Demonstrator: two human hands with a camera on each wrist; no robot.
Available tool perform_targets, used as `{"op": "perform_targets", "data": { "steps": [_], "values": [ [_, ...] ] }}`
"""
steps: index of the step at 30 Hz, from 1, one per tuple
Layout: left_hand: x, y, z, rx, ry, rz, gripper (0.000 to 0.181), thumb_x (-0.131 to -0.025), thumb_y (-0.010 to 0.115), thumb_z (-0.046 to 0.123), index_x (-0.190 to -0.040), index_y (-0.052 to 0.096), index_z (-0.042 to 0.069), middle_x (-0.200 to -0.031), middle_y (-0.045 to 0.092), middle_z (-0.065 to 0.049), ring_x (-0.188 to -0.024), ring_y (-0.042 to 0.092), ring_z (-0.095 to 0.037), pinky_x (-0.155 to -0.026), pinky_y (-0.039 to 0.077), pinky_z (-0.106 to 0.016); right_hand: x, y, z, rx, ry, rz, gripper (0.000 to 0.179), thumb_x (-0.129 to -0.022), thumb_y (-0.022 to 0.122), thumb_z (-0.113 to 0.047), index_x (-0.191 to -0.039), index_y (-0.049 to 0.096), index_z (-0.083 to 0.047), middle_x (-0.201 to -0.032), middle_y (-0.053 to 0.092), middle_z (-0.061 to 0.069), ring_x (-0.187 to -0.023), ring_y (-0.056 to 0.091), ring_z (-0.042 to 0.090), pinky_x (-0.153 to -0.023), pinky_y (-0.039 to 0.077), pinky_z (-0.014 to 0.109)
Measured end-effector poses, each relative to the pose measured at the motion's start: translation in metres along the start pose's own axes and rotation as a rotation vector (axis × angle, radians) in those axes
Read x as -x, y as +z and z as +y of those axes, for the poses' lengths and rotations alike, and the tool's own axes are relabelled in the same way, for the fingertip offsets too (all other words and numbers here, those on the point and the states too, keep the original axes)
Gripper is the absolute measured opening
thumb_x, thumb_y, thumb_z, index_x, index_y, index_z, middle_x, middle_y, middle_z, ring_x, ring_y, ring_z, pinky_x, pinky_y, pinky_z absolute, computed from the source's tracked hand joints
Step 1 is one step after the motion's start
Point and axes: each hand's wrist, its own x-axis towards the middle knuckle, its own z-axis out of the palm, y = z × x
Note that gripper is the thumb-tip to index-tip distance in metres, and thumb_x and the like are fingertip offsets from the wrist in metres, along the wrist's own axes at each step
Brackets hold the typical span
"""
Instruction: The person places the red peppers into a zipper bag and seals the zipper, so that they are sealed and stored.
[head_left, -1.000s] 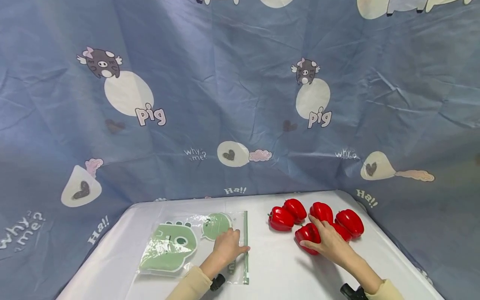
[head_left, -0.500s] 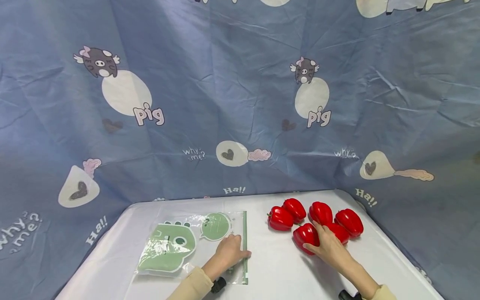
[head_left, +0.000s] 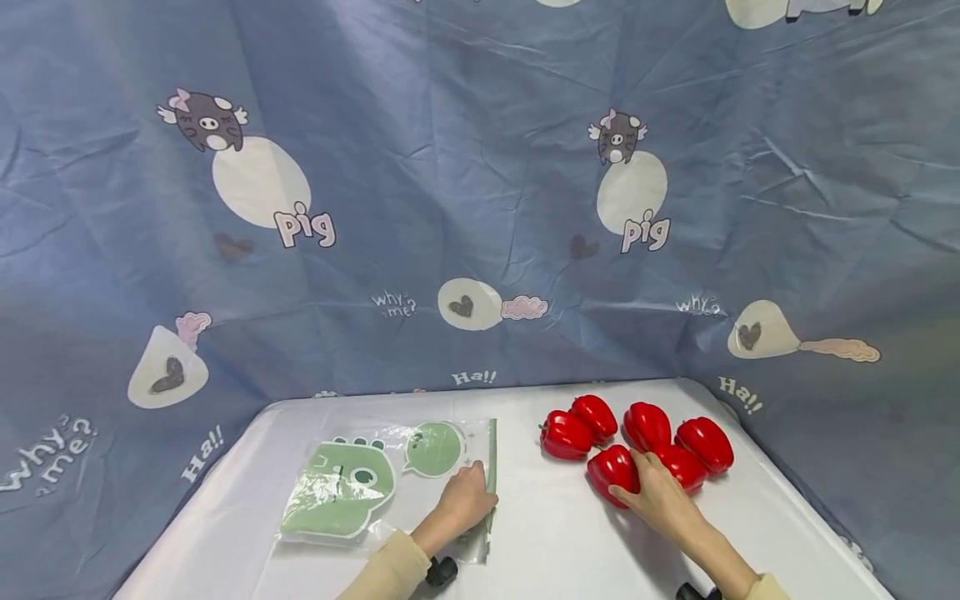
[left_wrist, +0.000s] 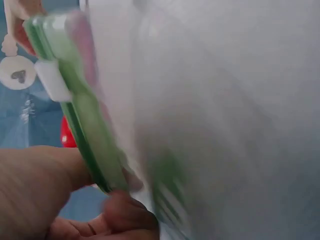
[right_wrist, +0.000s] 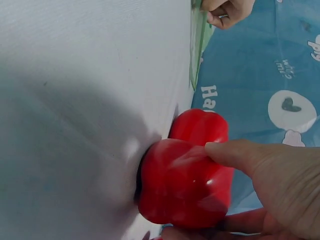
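At left in the head view, a clear bag (head_left: 405, 500) is lying on the white table (head_left: 540, 533), its print showing a green dinosaur (head_left: 341, 492) and a round speech bubble (head_left: 435, 450). The left hand (head_left: 463, 500) is pinching the bag's right edge, at the green zip strip (head_left: 492, 450). The left wrist view is revealing what the head view is not: a white slider (left_wrist: 53, 81) sitting on that strip, and the thumb and fingers closing on the strip's end.

Further right, two peppers (head_left: 566, 435) are resting side by side. Just beside them, the front pepper (head_left: 611, 475) is lying within the grasp of the right hand (head_left: 663, 496); the right wrist view is showing the thumb pressing one side and the fingers curling around the other, partly hidden. Three more peppers (head_left: 647, 427) are sitting behind and to the right of the front pepper.

The bag's thin plastic film is wrinkling and catching glare, while its zip strip is forming a ridged, narrow band. The peppers are displaying smooth, glossy red skins and rounded, blocky lobes. Behind the table, a creased blue cloth (head_left: 390, 167) is hanging, bearing cartoon pigs.
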Motion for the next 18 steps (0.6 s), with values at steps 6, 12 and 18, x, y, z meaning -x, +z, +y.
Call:
{"op": "perform_targets", "data": {
  "steps": [6, 12, 18],
  "values": [
    [0.002, 0.000, 0.008, -0.046, 0.101, 0.178, 0.017, -0.079, 0.065, 0.000, -0.093, 0.056, -0.004, -0.064, 0.064, -0.018, -0.048, 0.056, -0.012, -0.040, 0.041, -0.017, 0.001, 0.002, 0.001, -0.016, 0.014, -0.003, 0.073, -0.073, 0.083, -0.024, -0.126, 0.050, 0.014, -0.110, 0.061, 0.026, -0.100, 0.062, 0.039, -0.082, 0.053, 0.053],
    [0.011, -0.008, 0.017, -0.316, 0.246, 0.380, 0.019, -0.080, 0.064, -0.003, -0.082, 0.047, 0.006, -0.051, 0.057, -0.007, -0.039, 0.052, -0.007, -0.035, 0.035, -0.012, 0.000, 0.004, 0.003, -0.017, 0.015, -0.005, 0.075, -0.073, 0.082, -0.023, -0.130, 0.049, 0.012, -0.113, 0.061, 0.025, -0.103, 0.061, 0.038, -0.085, 0.052, 0.053],
    [0.016, -0.017, 0.019, -0.347, 0.282, 0.541, 0.021, -0.083, 0.066, 0.000, -0.076, 0.048, 0.007, -0.052, 0.057, -0.008, -0.045, 0.059, -0.016, -0.040, 0.044, -0.022, 0.001, 0.005, 0.003, -0.044, 0.025, -0.003, 0.074, -0.071, 0.084, -0.019, -0.128, 0.049, 0.013, -0.116, 0.060, 0.029, -0.107, 0.060, 0.042, -0.085, 0.052, 0.055]
  ]
}}
